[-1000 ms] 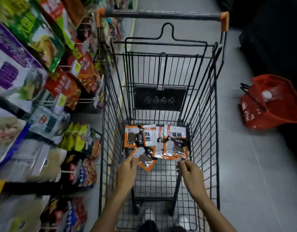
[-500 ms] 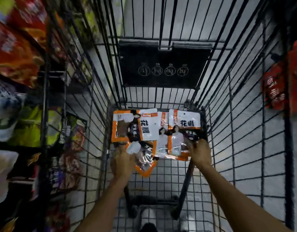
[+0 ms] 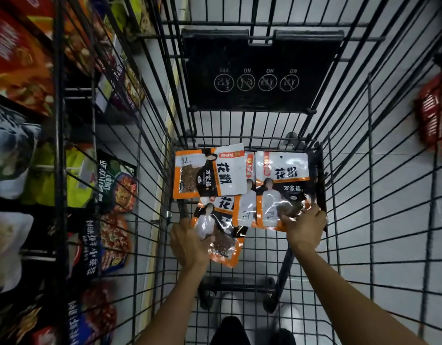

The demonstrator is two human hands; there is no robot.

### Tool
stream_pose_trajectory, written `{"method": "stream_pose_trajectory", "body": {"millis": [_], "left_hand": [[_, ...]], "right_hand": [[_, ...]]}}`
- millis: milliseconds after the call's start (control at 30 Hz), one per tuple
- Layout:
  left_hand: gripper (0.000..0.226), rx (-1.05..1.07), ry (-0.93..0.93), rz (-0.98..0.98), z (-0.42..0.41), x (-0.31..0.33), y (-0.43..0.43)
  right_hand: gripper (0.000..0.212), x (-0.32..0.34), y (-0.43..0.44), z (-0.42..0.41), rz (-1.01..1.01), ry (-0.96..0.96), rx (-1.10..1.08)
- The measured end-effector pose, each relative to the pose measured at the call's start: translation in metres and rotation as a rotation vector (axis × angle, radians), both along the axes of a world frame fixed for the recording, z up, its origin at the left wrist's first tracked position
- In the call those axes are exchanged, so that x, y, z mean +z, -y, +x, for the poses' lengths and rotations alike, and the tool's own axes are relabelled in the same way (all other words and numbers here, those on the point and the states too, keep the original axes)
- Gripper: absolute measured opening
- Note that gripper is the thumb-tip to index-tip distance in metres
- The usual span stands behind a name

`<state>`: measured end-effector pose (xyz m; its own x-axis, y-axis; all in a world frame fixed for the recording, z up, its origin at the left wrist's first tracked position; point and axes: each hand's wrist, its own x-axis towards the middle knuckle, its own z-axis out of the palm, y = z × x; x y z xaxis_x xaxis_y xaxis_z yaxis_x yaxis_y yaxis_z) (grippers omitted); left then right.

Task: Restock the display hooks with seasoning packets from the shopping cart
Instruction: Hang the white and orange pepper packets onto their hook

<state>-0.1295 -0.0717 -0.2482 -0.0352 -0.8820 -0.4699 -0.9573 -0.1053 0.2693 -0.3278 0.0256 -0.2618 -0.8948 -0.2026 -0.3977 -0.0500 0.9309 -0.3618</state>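
Bottom centre, my dark shoes (image 3: 230, 329) show through the wire floor of the shopping cart (image 3: 364, 195). Just above, my left hand (image 3: 187, 242) grips the near edge of the tilted packet (image 3: 222, 235), while my right hand (image 3: 303, 225) pinches the lower corner of the right-hand packet (image 3: 282, 190). A middle packet (image 3: 247, 202) and a sideways packet (image 3: 207, 170) overlap them in mid-frame, at the cart's far end. Beyond hangs a black flap (image 3: 259, 70) printed with round icons. The cart's bars screen the shelf packets (image 3: 115, 185) at left and a red basket (image 3: 434, 115) at right, on a pale tiled floor (image 3: 401, 220).
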Motion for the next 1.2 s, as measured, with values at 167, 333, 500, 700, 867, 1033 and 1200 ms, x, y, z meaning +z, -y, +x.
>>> {"method": "stream_pose_trajectory", "body": {"millis": [167,333,500,700,867,1033,1200], "left_hand": [[0.072,0.071,-0.072,0.115,0.020,-0.004,-0.008],[0.046,0.123,-0.147,0.157,0.017,-0.003,-0.001],[0.048,0.177,-0.224,0.199,0.015,-0.004,0.006],[0.036,0.322,-0.376,0.428,0.021,-0.007,0.010],[0.071,0.385,-0.500,0.621,0.026,0.000,0.008],[0.045,0.370,-0.473,0.641,0.032,0.013,0.001],[0.026,0.327,-0.516,0.540,0.046,0.038,-0.015]], "right_hand": [[0.087,0.002,0.001,-0.004,0.003,0.135,-0.101],[0.078,0.001,0.002,-0.008,0.013,0.325,-0.100],[0.054,0.008,0.005,-0.006,-0.146,0.369,-0.246],[0.017,0.021,0.005,-0.011,-0.520,0.751,-0.476],[0.029,0.036,-0.010,-0.003,-0.607,0.838,-0.481],[0.017,0.052,-0.025,0.008,-0.550,0.828,-0.442],[0.010,0.078,-0.039,0.016,-0.597,0.805,-0.444]]}}
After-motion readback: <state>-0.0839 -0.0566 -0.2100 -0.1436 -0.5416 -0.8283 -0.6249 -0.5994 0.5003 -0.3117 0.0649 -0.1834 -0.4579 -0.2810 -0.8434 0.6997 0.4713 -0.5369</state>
